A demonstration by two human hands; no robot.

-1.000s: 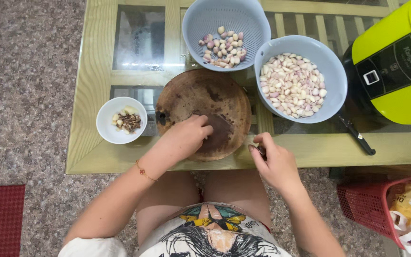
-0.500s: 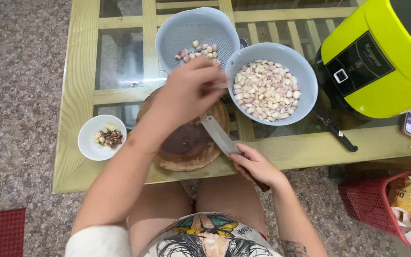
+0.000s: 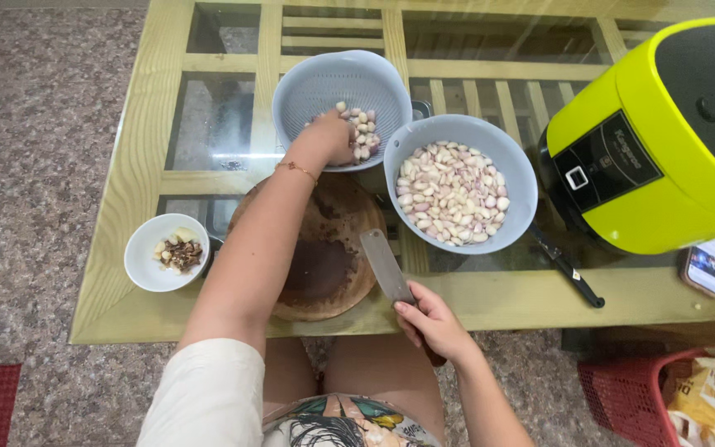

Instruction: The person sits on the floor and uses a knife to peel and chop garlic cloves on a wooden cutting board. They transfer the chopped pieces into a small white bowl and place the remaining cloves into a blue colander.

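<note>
My left hand (image 3: 334,136) is reaching into the colander (image 3: 324,83), fingers curled on garlic cloves (image 3: 363,132), while my right hand (image 3: 432,323) is gripping the knife (image 3: 384,266) over the board (image 3: 333,248).

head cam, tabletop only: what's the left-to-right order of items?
small white bowl → round wooden board → knife held in the right hand → bowl of peeled cloves → yellow-green cooker → phone. Strainer bowl skipped; it overlaps the board's span.
</note>
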